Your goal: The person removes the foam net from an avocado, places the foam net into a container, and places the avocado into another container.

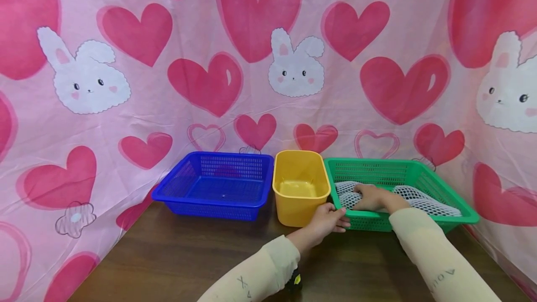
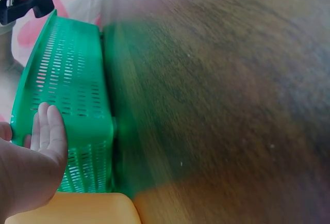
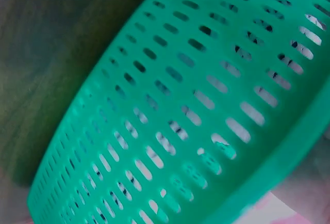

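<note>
A green slotted basket (image 1: 377, 215) stands at the right of the table with white open-mesh pieces inside. My left hand (image 1: 325, 223) holds its near left corner, thumb at the rim and fingers along the outer wall. In the left wrist view, that hand (image 2: 38, 157) shows fairly straight fingers against the basket (image 2: 72, 74). Inside the basket, my right hand (image 1: 373, 198) grips the left white mesh piece (image 1: 347, 194) with bent fingers, their tips partly hidden. Another white mesh piece (image 1: 423, 201) lies to its right. The right wrist view shows mostly the slotted wall (image 3: 170, 105), hiding that hand.
A deep yellow bin (image 1: 298, 211) stands directly left of the green basket. Left of that sits a blue slotted basket (image 1: 211, 209) with nothing visible inside. Behind them hangs a pink curtain (image 1: 260, 106) with hearts and rabbits. The brown wooden table (image 1: 176, 255) extends in front.
</note>
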The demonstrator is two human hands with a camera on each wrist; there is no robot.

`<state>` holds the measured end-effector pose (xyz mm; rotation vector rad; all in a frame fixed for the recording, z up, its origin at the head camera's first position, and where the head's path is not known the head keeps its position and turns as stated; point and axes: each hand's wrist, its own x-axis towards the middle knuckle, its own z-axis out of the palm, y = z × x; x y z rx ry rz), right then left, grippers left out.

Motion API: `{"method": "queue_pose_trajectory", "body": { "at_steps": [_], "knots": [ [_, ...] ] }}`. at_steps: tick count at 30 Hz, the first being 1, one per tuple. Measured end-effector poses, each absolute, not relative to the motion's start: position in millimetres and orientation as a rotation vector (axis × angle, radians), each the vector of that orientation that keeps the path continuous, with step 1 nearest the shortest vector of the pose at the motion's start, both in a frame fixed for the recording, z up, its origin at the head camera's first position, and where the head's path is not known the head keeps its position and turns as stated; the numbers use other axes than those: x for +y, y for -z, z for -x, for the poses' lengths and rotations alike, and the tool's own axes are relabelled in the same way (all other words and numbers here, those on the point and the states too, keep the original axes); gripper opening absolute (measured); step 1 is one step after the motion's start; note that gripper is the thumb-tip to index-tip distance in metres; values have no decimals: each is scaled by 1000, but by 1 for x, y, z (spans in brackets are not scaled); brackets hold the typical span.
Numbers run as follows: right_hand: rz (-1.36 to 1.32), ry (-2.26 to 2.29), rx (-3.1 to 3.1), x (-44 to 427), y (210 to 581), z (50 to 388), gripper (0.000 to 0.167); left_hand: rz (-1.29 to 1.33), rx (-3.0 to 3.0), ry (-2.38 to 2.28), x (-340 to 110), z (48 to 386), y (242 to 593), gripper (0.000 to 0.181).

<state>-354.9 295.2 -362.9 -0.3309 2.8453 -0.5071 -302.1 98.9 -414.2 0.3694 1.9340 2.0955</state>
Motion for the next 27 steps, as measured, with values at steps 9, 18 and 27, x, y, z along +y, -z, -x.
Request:
{"method": "queue_pose_trajectory", "body": {
  "at_steps": [9, 18, 27],
  "knots": [
    [460, 536, 2936, 307, 344, 345, 64, -373, 1945, -2085, 98, 302, 414, 16],
    [493, 690, 3012, 319, 334, 334, 60, -406, 1957, -2029, 92, 305, 415, 17],
    [556, 863, 3040, 323, 320, 314, 64, -473, 2016, -1890, 82, 304, 411, 20]
  ]
}}
